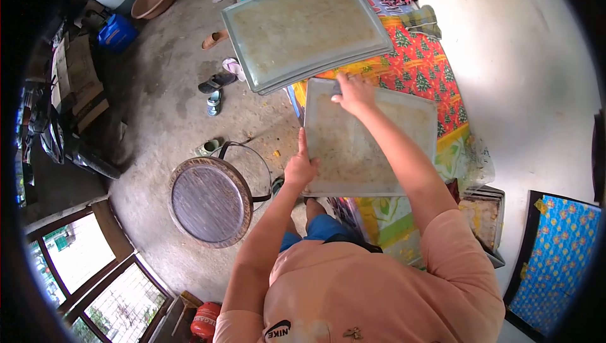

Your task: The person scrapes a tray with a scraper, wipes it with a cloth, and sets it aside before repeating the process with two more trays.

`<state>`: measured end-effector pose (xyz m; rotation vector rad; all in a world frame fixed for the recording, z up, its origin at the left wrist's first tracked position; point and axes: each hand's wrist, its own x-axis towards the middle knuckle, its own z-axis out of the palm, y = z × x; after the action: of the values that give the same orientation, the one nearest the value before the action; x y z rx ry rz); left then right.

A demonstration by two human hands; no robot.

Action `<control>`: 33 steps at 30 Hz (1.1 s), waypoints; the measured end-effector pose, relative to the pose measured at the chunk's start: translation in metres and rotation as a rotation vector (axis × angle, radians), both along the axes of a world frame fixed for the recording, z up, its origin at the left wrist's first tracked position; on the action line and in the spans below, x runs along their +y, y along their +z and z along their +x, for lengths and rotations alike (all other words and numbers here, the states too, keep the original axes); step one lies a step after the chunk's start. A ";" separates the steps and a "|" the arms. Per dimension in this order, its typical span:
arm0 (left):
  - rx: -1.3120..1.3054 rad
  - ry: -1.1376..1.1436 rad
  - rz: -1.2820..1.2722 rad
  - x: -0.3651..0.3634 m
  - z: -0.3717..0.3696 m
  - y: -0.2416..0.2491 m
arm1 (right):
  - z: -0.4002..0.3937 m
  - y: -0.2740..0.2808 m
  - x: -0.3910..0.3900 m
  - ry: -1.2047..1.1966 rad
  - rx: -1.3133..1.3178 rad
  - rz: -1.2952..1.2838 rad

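Overlapping the patterned cover (416, 59), a tray stack (303, 30) and, nearer the body, a single tray (366, 147) are noted. Its left rim is touched by the left hand (302, 169), forefinger extended, grip unclear; by the right hand (356, 95), a small dark item (338, 90) is pinched.

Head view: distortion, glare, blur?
Head view: strong wide-angle distortion, corners black; head view: lower-left window panes blown nearly white; head view: pale patch on the near tray, sheen or wear unclear; head view: no obvious motion blur on left hand or right hand.
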<state>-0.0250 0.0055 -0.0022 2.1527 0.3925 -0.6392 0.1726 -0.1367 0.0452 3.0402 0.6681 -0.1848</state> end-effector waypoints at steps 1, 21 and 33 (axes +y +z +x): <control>0.002 0.000 0.001 0.000 0.000 0.002 | 0.001 0.000 0.000 -0.027 0.007 0.018; 0.017 -0.002 0.027 0.000 0.000 0.001 | 0.011 -0.003 0.014 -0.091 0.026 0.067; -0.015 0.008 0.011 -0.003 -0.001 -0.004 | -0.032 -0.007 0.029 0.226 0.081 0.062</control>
<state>-0.0258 0.0022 -0.0061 2.1643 0.3980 -0.6176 0.1402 -0.1073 0.0384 2.9963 1.0338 -0.2879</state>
